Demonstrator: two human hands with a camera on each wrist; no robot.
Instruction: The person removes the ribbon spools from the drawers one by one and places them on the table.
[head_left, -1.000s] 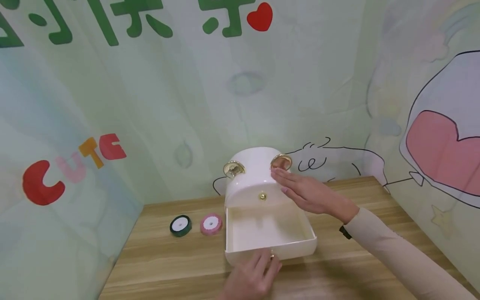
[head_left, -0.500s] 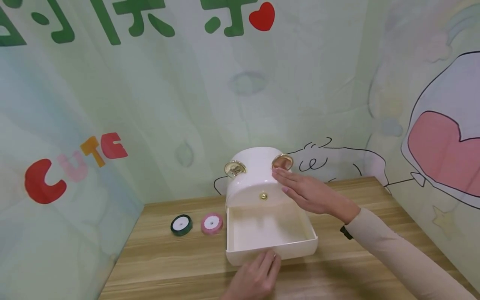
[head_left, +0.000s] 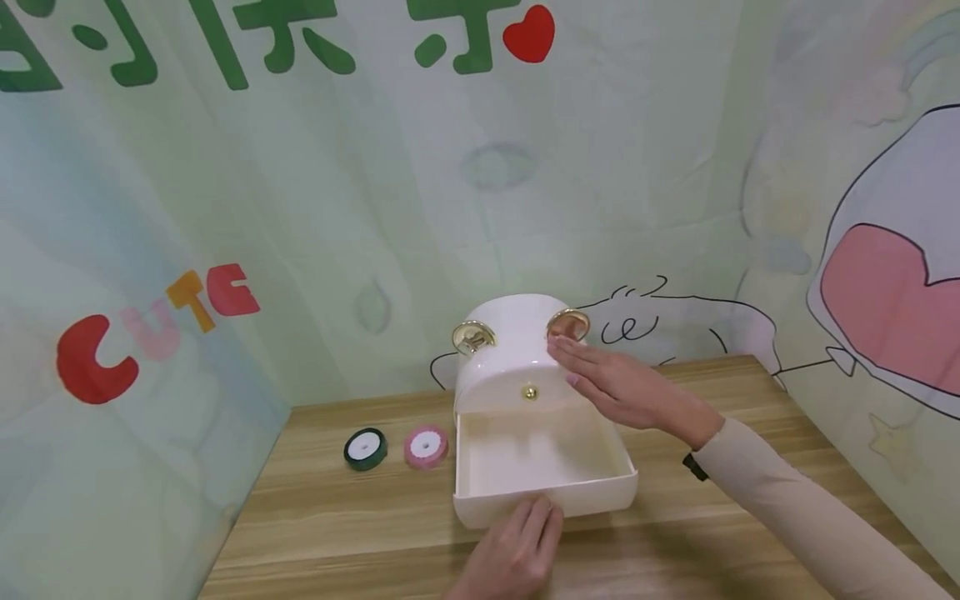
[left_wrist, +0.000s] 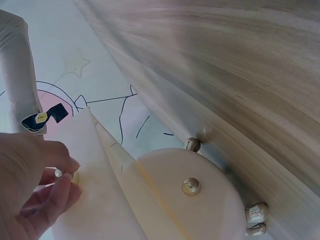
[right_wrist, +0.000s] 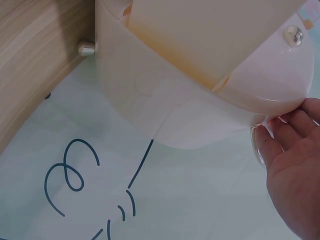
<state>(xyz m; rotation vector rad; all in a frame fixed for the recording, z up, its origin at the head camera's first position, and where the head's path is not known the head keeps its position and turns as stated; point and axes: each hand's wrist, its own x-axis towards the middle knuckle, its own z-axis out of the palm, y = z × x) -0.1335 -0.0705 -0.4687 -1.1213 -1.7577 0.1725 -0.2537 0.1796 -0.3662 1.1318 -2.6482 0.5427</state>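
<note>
A white storage box (head_left: pixel 517 329) with a rounded top and two gold ears stands on the table, its lower drawer (head_left: pixel 592 498) pulled out towards me. Nothing lies on the drawer's floor. At the drawer front, my left hand (head_left: pixel 512 552) pinches a small knob (left_wrist: pixel 59 173) between thumb and fingers, as the left wrist view shows. My right hand (head_left: pixel 626 387) rests with extended fingers on the box's top beside the right ear (head_left: pixel 568 325). A second gold knob (head_left: pixel 530 392) sits on the upper front, untouched.
Left of the box, a dark green ribbon spool (head_left: pixel 366 450) and a pink ribbon spool (head_left: pixel 426 447) lie flat on the wood-grain table (head_left: pixel 337 517). A printed curtain (head_left: pixel 360 208) hangs close behind the table and along both sides.
The left fingers have closed in over the drawer knob, which showed beside them a second ago. The drawer stays out equally far and the right hand keeps its place; the view shifts slightly.
</note>
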